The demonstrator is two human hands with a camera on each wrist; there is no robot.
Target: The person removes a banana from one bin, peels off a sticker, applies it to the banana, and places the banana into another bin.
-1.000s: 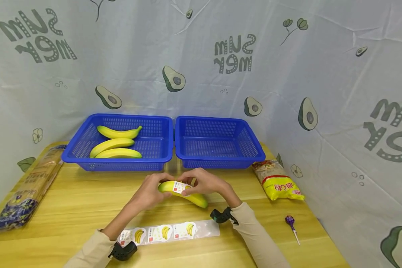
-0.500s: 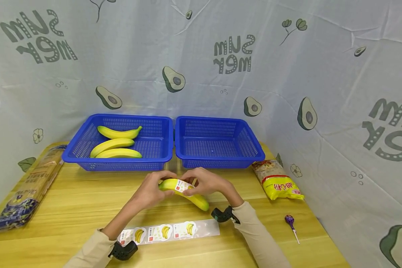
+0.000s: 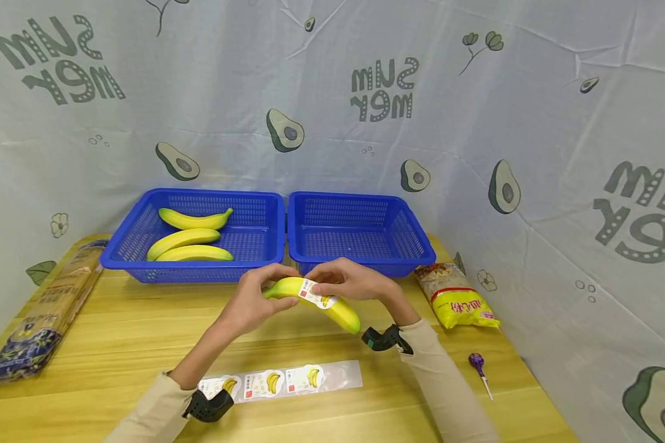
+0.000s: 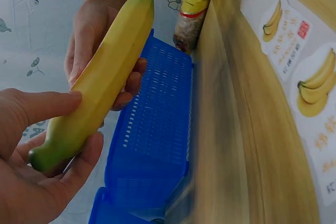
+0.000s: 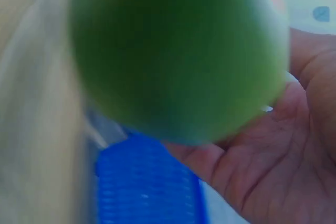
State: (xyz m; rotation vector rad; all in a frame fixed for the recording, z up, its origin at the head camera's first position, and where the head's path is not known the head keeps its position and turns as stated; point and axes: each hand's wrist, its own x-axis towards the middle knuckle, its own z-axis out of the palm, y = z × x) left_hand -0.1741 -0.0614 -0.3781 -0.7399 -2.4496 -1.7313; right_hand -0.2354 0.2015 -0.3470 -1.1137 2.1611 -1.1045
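Over the table, both my hands hold one yellow banana [image 3: 343, 315] with green ends. My left hand [image 3: 257, 299] grips its stem end, thumb on one side and fingers on the other, as the left wrist view shows. My right hand [image 3: 360, 282] holds the middle, with its thumb on a white banana-print sticker [image 3: 309, 289] on the peel. The right wrist view is mostly filled by the blurred green tip [image 5: 173, 61]. Below the hands lies a clear backing strip [image 3: 345, 375] with several similar stickers [image 3: 264, 384].
Three bananas [image 3: 195, 253] lie in the left blue basket [image 3: 199, 272]. Beside it stands the right blue basket [image 3: 360, 263]. A long package [image 3: 44, 320] lies along the left edge. On the right are a yellow-and-clear bag [image 3: 460, 301] and a purple lollipop [image 3: 476, 362].
Both hands have raised the banana and shifted it slightly right. More of the sticker shows beside the right thumb. The baskets and strip have stayed in place.
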